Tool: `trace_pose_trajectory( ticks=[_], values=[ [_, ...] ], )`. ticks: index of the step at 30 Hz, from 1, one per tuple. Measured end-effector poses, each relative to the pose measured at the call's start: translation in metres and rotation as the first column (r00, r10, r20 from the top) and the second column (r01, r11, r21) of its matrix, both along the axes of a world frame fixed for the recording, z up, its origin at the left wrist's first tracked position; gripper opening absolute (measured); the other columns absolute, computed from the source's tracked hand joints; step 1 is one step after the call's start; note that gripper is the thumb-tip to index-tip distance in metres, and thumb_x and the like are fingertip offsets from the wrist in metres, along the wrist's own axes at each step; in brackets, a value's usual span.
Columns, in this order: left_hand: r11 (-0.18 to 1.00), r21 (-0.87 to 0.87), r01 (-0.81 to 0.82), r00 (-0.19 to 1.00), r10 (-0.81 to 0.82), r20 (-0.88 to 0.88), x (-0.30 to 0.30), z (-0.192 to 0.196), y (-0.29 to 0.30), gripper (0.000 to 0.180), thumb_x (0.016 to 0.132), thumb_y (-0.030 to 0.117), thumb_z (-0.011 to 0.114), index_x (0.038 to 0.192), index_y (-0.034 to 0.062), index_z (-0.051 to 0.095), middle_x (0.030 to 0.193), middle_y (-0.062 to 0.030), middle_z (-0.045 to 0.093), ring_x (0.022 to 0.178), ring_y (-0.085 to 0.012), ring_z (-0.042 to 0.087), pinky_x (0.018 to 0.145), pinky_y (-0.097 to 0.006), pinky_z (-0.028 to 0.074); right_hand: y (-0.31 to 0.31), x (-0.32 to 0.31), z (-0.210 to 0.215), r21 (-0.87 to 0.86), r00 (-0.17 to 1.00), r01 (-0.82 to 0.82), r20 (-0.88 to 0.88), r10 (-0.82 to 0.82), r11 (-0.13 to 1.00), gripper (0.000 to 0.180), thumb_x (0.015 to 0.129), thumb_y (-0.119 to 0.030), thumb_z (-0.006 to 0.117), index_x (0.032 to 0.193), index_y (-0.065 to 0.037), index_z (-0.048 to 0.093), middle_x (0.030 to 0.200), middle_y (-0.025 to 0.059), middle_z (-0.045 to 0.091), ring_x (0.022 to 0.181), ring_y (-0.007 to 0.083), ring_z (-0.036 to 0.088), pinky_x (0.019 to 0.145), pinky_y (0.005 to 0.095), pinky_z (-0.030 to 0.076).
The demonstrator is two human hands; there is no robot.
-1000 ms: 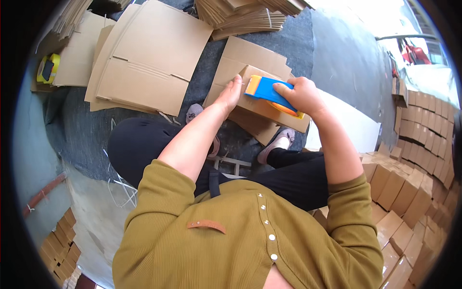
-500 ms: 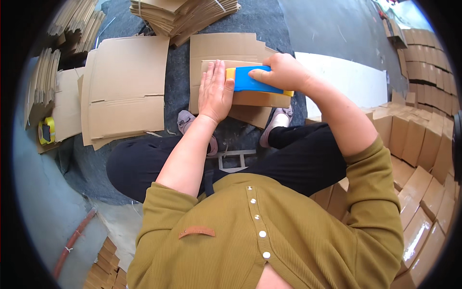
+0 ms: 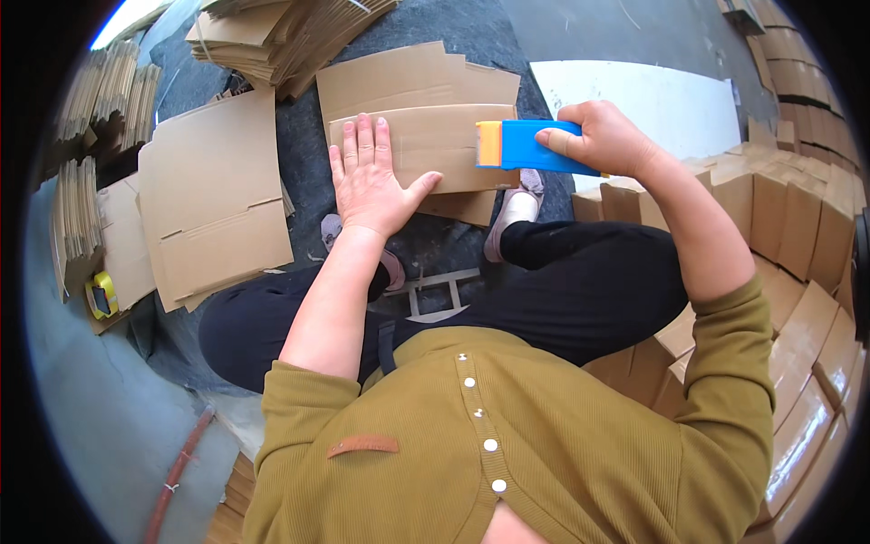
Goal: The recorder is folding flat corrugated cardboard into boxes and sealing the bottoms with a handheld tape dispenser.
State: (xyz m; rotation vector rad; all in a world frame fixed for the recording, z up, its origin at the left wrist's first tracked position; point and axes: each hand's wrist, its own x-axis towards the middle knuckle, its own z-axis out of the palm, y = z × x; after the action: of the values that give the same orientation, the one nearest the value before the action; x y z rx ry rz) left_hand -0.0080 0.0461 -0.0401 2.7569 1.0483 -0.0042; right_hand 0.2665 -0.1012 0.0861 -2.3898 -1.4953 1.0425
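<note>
A closed cardboard box (image 3: 435, 145) lies in front of me on flat cardboard sheets (image 3: 390, 76). My left hand (image 3: 373, 186) presses flat on the left part of its top, fingers spread. In my right hand (image 3: 603, 140) is a blue tape dispenser (image 3: 536, 145) with a yellow-orange end. The fingers wrap round its right part, thumb on top. That yellow-orange end is over the box's right end; whether it touches the cardboard I cannot tell. My right fingertips are partly hidden behind the dispenser.
Flat cardboard blanks (image 3: 213, 172) lie to the left, near a yellow tape roll (image 3: 104, 295). A bundle of folded cartons (image 3: 281, 41) stands at the far side. A white board (image 3: 634, 91) lies at the far right. Many finished boxes (image 3: 770, 213) are stacked on the right.
My right hand has moved the tape dispenser to the right, away from my left hand. My left hand has shifted left on the box, with its fingers spread wider. The view has tilted.
</note>
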Motion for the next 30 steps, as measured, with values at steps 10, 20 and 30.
trace_pose_trajectory(
  ticks=[10,20,30],
  values=[
    [1.0,0.004,0.029,0.995,-0.028,-0.093,0.006,0.006,0.001,0.117,0.076,0.078,0.06,0.159,0.0092,0.015,0.166,-0.0149,0.004,0.154,-0.0289,-0.004,0.123,-0.048,-0.003,-0.055,0.057,-0.017,0.037,0.998,0.009,0.06,-0.011,0.999,0.055,0.09,-0.053,0.063,0.079,0.001,0.069,0.063,0.017,0.06,0.057,0.0253,0.058,0.06,0.0379,0.05],
    [0.999,0.014,0.04,0.999,-0.04,-0.015,0.004,0.008,-0.002,0.114,0.075,0.07,0.068,0.158,0.0105,0.019,0.166,-0.0148,0.011,0.154,-0.0315,0.004,0.122,-0.052,0.003,-0.093,0.089,-0.023,0.031,0.995,0.077,0.063,-0.079,0.997,0.052,0.089,-0.05,0.065,0.077,0.001,0.065,0.064,0.011,0.058,0.058,0.0169,0.056,0.057,0.0318,0.048],
    [0.913,0.023,0.408,0.899,-0.406,0.162,0.132,0.029,-0.053,0.073,0.078,0.065,0.069,0.139,0.0279,0.056,0.164,-0.0114,0.019,0.152,-0.0377,0.009,0.116,-0.069,0.007,-0.101,0.093,-0.003,0.182,0.991,0.109,0.061,-0.122,0.977,0.051,0.087,-0.048,0.069,0.073,0.001,0.066,0.058,0.0141,0.054,0.054,0.0197,0.052,0.054,0.0348,0.046]
  ],
)
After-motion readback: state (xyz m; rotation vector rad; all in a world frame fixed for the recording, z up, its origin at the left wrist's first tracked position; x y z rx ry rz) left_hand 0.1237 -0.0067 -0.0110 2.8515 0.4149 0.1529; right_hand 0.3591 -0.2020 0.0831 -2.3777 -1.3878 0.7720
